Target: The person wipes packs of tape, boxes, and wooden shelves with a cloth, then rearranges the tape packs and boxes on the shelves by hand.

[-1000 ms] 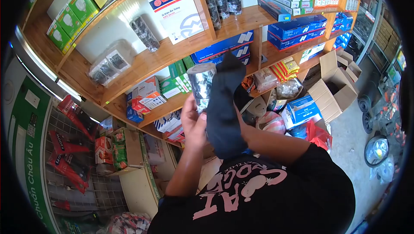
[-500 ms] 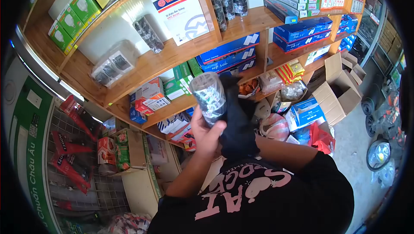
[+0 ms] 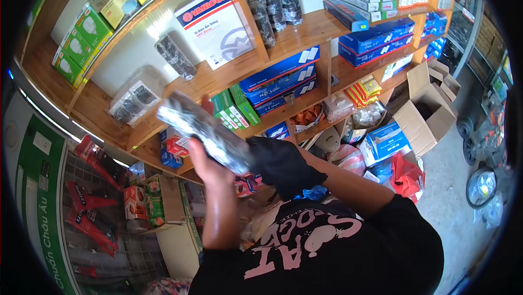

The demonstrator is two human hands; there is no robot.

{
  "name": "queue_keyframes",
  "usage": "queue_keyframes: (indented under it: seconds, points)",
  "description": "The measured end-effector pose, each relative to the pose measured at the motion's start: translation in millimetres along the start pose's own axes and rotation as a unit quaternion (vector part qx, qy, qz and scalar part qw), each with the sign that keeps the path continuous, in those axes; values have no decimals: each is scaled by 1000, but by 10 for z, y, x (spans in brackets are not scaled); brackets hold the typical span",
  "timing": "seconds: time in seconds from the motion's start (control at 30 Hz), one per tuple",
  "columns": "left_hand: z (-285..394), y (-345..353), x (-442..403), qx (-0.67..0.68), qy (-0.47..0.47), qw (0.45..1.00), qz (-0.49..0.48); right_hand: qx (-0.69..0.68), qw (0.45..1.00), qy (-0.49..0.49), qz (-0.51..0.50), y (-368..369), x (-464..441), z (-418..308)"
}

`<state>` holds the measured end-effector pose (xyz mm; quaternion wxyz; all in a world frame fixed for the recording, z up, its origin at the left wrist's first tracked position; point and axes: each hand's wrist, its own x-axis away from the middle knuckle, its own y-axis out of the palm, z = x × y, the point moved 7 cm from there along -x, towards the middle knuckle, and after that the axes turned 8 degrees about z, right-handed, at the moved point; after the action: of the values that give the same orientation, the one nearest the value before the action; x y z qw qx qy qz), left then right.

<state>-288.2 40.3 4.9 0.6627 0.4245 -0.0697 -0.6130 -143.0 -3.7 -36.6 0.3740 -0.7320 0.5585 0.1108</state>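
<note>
A shiny plastic-wrapped cylindrical pack [image 3: 204,131] is tilted in front of the shelves, its upper end to the left. Around its middle is my left hand [image 3: 210,164], bare, with the fingers partly hidden behind the pack. My right hand [image 3: 283,167] is covered by a dark cloth or glove and sits at the pack's lower right end; its fingers are hard to make out. Similar dark wrapped rolls [image 3: 175,56] stand on the shelf above, left of the white VANLOCK box [image 3: 215,27].
Wooden shelves [image 3: 310,29] cross the view, holding blue boxes [image 3: 283,81] and green boxes [image 3: 87,25]. An open cardboard box [image 3: 425,107] and a red bag [image 3: 406,175] stand at right. Red packages [image 3: 98,159] hang at left. Grey floor [image 3: 452,202] shows at lower right.
The pack has moved left and tipped from nearly upright to a slant. The dark cloth, which hung loose before, now covers my right hand beside the pack's lower end.
</note>
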Motion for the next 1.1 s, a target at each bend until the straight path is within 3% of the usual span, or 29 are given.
queue_keyframes:
  seconds: [0.03, 0.13, 0.23, 0.3, 0.37, 0.4, 0.43, 0.47, 0.5, 0.57, 0.6, 0.73, 0.83, 0.93, 1.0, 1.03, 1.07, 1.1]
  points:
    - [79, -148, -198, -31, 18, 999, 2, -60, 997, 37, -28, 54, 1, 142]
    - [468, -341, -815, -150, 136, 978, 45, 97, 995, 1, -8, -212, 83, -23]
    - [584, -592, -1534, -290, 170, 939, 76, 245, 965, -82, -44, -269, 436, 555]
    - [493, -932, -2042, -367, 180, 910, 62, 134, 982, 64, -116, -635, 520, 467]
    - [407, -1064, -2368, -371, 159, 913, 54, 68, 984, 128, -105, -893, 1031, 1024]
    - [340, -1055, -2475, -371, 148, 915, 49, -64, 948, 302, -72, -1025, 1388, 1499]
    - [297, -1038, -2530, -384, 137, 909, 82, -194, 865, 461, -35, -1103, 1798, 1920]
    - [232, -1024, -2609, -386, 145, 908, 71, -314, 738, 598, 5, -1092, 2006, 1991]
    - [157, -1070, -2729, -388, 151, 907, 59, -220, 828, 515, -26, -1288, 1982, 1926]
    - [-65, -1423, -3116, -426, 164, 888, 52, -152, 916, 371, -4, -1744, 1774, 1505]
    - [-154, -1421, -3102, -399, 153, 902, 66, -273, 850, 445, 75, -1815, 2057, 1947]
    - [-358, -1427, -3122, -353, 112, 925, 83, -36, 966, 206, 151, -2477, 1452, 1487]
    - [-367, -1363, -3028, -373, 37, 924, 74, 208, 968, 19, 139, -2695, 863, 1190]
    - [-117, -972, -2412, -326, 246, 857, 314, 378, 915, -104, 96, -2745, 399, 1086]
    - [-260, 57, -1731, -331, 401, 844, 129, 419, 891, -137, 105, -2814, 197, 1139]
    - [-459, 556, -1516, -448, 384, 807, 2, 427, 885, -143, 119, -2851, 116, 1186]
    - [-712, 1024, -1278, -553, 351, 746, -122, 421, 883, -138, 155, -2919, 99, 1256]
    - [-852, 1654, -1008, -672, 396, 613, -124, 413, 881, -133, 191, -2983, 89, 1326]
